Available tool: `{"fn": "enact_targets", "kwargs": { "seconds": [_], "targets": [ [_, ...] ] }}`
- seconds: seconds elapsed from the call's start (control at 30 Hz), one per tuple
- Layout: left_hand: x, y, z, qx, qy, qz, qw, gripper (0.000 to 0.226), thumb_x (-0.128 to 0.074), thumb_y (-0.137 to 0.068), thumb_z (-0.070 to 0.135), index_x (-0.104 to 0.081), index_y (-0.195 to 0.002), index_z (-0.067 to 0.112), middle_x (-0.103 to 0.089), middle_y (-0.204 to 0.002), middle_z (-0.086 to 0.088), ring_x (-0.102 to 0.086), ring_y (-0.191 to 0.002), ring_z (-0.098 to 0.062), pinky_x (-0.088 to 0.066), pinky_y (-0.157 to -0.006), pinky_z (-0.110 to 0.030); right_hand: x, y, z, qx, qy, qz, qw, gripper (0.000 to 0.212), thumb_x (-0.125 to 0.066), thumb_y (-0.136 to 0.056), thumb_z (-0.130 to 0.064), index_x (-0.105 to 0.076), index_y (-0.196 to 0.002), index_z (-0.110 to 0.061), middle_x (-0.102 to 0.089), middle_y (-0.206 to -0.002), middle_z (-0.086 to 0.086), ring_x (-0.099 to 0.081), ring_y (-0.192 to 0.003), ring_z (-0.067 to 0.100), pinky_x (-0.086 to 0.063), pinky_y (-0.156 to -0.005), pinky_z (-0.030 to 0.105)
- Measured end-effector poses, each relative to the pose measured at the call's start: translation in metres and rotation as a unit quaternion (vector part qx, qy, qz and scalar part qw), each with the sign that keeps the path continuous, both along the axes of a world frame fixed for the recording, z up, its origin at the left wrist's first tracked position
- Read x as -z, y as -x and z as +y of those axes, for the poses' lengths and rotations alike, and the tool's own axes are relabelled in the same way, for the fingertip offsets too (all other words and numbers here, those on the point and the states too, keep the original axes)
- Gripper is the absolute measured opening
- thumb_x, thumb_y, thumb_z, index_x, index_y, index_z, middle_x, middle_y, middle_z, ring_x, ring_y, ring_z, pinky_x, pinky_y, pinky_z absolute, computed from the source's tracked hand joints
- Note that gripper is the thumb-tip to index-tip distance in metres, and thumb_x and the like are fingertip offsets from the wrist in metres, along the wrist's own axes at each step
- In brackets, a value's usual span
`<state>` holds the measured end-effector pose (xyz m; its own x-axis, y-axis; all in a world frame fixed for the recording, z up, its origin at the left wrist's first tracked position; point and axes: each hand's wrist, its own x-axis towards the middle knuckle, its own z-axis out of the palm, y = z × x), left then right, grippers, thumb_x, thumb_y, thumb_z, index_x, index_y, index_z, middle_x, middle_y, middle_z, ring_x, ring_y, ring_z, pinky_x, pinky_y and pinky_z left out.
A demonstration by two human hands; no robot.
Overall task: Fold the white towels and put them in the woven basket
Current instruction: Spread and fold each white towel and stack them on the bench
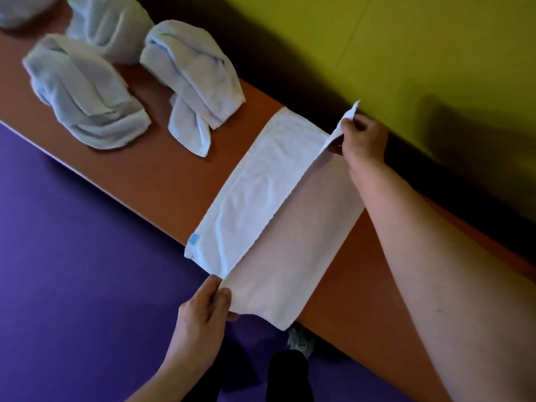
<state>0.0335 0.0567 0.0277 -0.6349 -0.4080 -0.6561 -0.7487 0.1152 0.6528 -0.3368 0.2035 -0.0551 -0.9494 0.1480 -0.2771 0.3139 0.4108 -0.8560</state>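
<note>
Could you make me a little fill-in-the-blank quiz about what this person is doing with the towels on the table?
1. The left hand and right hand each pinch a corner of the flat towel, which is being ____ in half.
2. The small tag on that towel is ____ in colour.
3. The crumpled towels lie on the ____ table.
4. The floor is ____.

Missing words: folded; blue; orange-brown; purple

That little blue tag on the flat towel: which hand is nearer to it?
The left hand. It pinches the towel's near corner, just below the blue tag. The right hand holds the far corner, lifted, at the towel's opposite end.
</note>
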Motion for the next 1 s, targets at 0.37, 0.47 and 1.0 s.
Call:
{"fn": "enact_targets", "kwargs": {
  "seconds": [0.37, 0.47, 1.0],
  "targets": [
    [0.073, 0.011, -0.111, 0.060, 0.014, -0.074, 0.995, 0.025, -0.047, -0.103, 0.022, -0.053, -0.080, 0.012, -0.070, -0.075, -0.005, -0.071, -0.070, -0.016, -0.052, -0.056, -0.028, -0.005, -0.028, -0.115, 0.059, 0.040, -0.088, 0.994, 0.030, -0.063, -0.100, -0.018, -0.066, -0.127, -0.006, -0.073, -0.104, 0.015, -0.072, -0.066, 0.017, -0.065, -0.072, 0.036],
    [0.097, 0.012, -0.122, 0.099, 0.041, -0.103, 0.989, 0.023, -0.047, -0.101, 0.025, -0.057, -0.082, 0.017, -0.070, -0.071, -0.005, -0.068, -0.065, -0.022, -0.056, -0.061, -0.040, -0.003, -0.040, -0.119, 0.038, 0.050, -0.108, 0.992, 0.033, -0.057, -0.103, -0.018, -0.057, -0.135, -0.009, -0.072, -0.102, 0.010, -0.072, -0.069, 0.014, -0.064, -0.072, 0.030],
    [0.140, 0.022, -0.115, -0.024, -0.001, -0.167, 0.986, 0.050, -0.077, -0.083, 0.042, -0.053, -0.120, 0.020, -0.062, -0.107, 0.006, -0.063, -0.101, -0.025, -0.055, -0.092, -0.047, 0.065, -0.371, 0.007, 0.170, -0.181, -0.239, 0.939, 0.034, -0.064, -0.091, -0.041, -0.059, -0.094, -0.007, -0.061, -0.095, 0.010, -0.058, -0.077, 0.017, -0.040, -0.060, 0.024]
  ]
}}
